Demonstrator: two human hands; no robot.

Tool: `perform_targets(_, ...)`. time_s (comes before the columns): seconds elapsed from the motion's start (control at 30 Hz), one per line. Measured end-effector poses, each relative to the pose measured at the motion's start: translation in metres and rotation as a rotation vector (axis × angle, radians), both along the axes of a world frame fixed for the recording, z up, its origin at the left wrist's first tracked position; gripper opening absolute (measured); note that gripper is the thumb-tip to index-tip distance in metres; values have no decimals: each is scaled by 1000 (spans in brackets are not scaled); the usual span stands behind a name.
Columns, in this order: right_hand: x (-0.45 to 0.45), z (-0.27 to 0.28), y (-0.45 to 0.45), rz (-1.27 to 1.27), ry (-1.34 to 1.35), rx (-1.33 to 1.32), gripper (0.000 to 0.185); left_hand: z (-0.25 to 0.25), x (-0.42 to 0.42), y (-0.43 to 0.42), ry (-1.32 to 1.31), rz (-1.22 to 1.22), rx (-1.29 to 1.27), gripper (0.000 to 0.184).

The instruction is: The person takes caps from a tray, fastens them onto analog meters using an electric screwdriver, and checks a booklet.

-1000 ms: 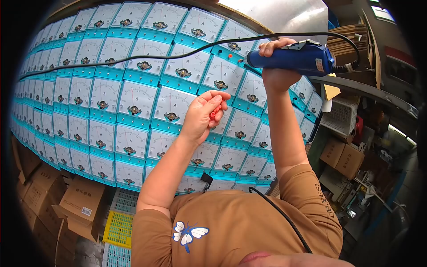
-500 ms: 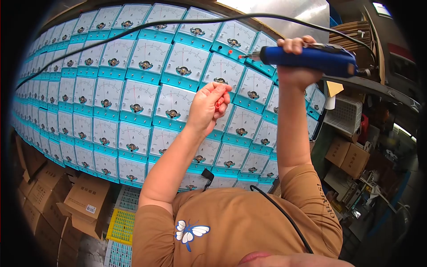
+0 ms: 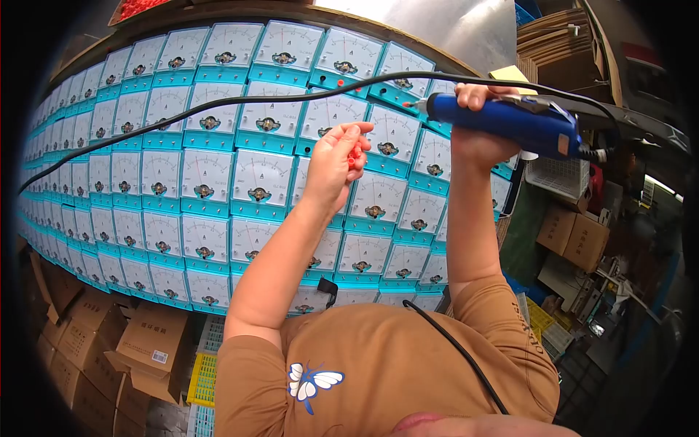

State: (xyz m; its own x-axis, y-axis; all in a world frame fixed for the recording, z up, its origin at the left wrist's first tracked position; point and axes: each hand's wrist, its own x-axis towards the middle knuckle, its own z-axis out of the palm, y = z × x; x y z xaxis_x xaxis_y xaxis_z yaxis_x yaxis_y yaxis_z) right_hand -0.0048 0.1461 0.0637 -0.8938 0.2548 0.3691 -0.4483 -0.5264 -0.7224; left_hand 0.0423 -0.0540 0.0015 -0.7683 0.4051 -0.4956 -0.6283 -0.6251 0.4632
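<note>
My left hand point(image 3: 336, 164) is closed around several small red plastic caps point(image 3: 354, 156), above the rows of panel meters. My right hand point(image 3: 484, 146) grips a blue electric screwdriver point(image 3: 510, 125) held sideways, bit pointing left. A small red piece point(image 3: 407, 104) shows at the bit's end, over the teal base of a meter; I cannot tell whether it touches. On the meter point(image 3: 349, 52) to its left, two red caps point(image 3: 341, 83) sit in the teal strip. The meters have white dials marked "A" and teal bases.
A black cable point(image 3: 240, 100) runs from the screwdriver across the meters. Red parts fill a tray point(image 3: 138, 9) at the top left. Cardboard boxes point(image 3: 149, 331) and a yellow crate point(image 3: 202, 379) stand lower left. A metal surface point(image 3: 444, 29) lies beyond the wooden edge.
The meters have shifted left in view. The screwdriver bit has left the red cap on one meter and is now over the meter to its right, with a red piece at its end.
</note>
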Motion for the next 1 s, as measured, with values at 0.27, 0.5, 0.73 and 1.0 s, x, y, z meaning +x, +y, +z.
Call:
perform_targets(0.27,-27,-38,1,-42,-53,166,50,-1,14,-12,-10,-80,47,24)
perform_targets(0.5,-21,-39,-20,57,-58,248,51,0,16,-9,-3,-154,29,26)
perform_targets(0.73,-29,-32,5,-64,-130,7,44,1,15,-10,-55,-152,124,25)
perform_targets(1.0,39,34,6,474,-73,-348,40,20,11,3,-40,-193,203,22)
